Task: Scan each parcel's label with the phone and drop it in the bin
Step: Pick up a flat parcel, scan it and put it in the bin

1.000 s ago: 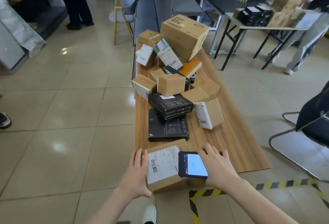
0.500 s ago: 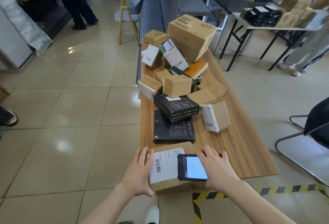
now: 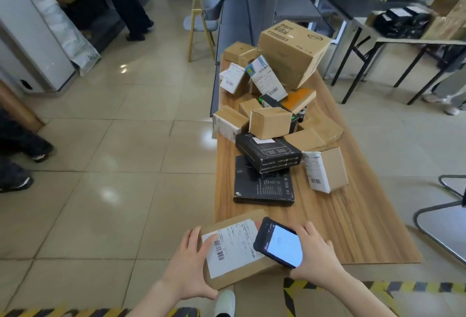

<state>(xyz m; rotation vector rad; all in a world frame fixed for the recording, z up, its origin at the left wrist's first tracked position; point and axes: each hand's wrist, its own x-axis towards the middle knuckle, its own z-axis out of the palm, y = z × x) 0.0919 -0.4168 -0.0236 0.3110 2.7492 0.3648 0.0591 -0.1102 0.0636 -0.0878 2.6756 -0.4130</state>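
In the head view, a brown cardboard parcel (image 3: 254, 270) sits at the near left corner of the wooden surface (image 3: 353, 228), turned at a slant, with its near end jutting past the near edge over the floor (image 3: 100, 190). I cannot tell whether it rests on the surface or is lifted just off it. A white label (image 3: 232, 246) with a barcode at its left side covers most of the parcel's top. The left hand (image 3: 187, 268) grips the parcel's left end, fingers laid over the top edge onto the label and thumb along the near side. The right hand (image 3: 317, 256) holds a dark phone (image 3: 280, 244), fingers curled round its right edge; its screen is lit, faces up, and hangs tilted over the parcel's right end, hiding that corner of the label. Farther along the surface lies a flat black box (image 3: 263, 185) with a second black box (image 3: 268, 154) partly on top of it, and just to their right a brown box with a white labelled side (image 3: 326, 173). Beyond these, a heap of small cartons (image 3: 271, 122) rises toward the far edge, topped by a large tilted carton (image 3: 293, 50). Yellow and black striped tape (image 3: 378, 286) runs across the floor below the near edge, and a white shoe (image 3: 225, 302) shows between the forearms.
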